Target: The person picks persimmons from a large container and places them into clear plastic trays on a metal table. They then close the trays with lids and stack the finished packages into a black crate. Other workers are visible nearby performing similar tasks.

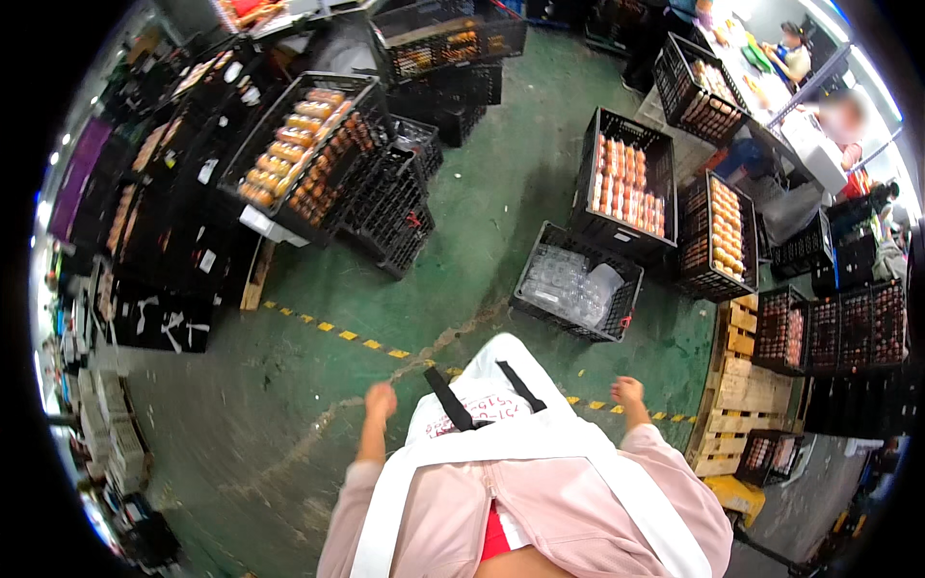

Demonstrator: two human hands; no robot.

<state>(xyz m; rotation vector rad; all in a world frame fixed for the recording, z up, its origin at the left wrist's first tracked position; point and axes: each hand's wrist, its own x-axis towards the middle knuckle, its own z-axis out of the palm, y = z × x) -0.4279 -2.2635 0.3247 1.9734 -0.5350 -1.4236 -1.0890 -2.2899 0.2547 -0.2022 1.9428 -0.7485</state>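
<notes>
My left hand (pixel 380 399) hangs beside the white apron (pixel 501 385), fingers curled with nothing visible in them. At the apron's other side is my right hand (pixel 628 393), also loosely closed and apparently empty. Both hands are over the green floor, touching no crate. Ahead of me a low black crate (pixel 520 289) holds clear plastic packaging (pixel 564 279). Behind it stands a crate (pixel 665 154) full of packs that look like eggs (pixel 626 188), beside a similar loaded crate (pixel 694 270).
Stacked black crates (pixel 366 87) stand at left, some loaded. A wooden pallet (pixel 727 385) and more crates (pixel 838 318) line the right. Two co-workers (pixel 795 58) (pixel 843 135) are at a table at top right. Yellow-black floor tape (pixel 347 335) crosses ahead.
</notes>
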